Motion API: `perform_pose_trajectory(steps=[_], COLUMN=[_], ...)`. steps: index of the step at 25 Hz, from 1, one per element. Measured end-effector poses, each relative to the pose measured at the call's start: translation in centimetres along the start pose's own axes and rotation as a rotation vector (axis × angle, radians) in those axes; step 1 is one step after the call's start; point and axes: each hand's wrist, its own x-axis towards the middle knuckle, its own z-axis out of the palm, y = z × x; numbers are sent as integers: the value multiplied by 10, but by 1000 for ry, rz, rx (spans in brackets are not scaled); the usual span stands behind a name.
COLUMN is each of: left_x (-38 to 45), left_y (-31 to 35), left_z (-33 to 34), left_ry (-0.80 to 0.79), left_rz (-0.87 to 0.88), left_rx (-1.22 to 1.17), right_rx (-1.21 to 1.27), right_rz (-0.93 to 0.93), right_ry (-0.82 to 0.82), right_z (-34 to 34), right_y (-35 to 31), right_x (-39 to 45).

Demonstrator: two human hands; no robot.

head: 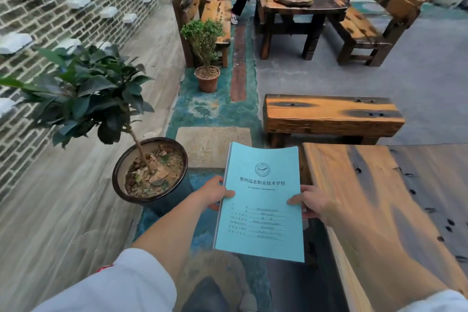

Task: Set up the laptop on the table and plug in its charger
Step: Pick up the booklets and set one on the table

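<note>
My hands hold a blue booklet [260,200] out in front, above the floor: left hand [215,194] pinches its left edge w/ thumb on the cover, right hand [310,201] grips the right edge the same way. Tabletop [379,197] sits just right of the booklet, a wooden bench [329,114] beyond it. Potted plant [149,170] stands at left by the brick wall [50,20]. No laptop or charger in view.
</note>
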Motion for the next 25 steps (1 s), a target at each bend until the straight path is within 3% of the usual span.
perform_pose_trajectory(steps=[7,16,25], left_x=[78,199,261], left_y=[62,179,256], left_z=[-13,-36,42], left_ry=[-54,-262,-532], left_rz=[45,89,163], left_rx=[75,296,611], right_rx=[74,279,498], right_rz=[26,159,240], right_ry=[68,243,488], right_z=[-27,-51,-88], right_y=[-44,-98,-62], right_x=[54,114,102])
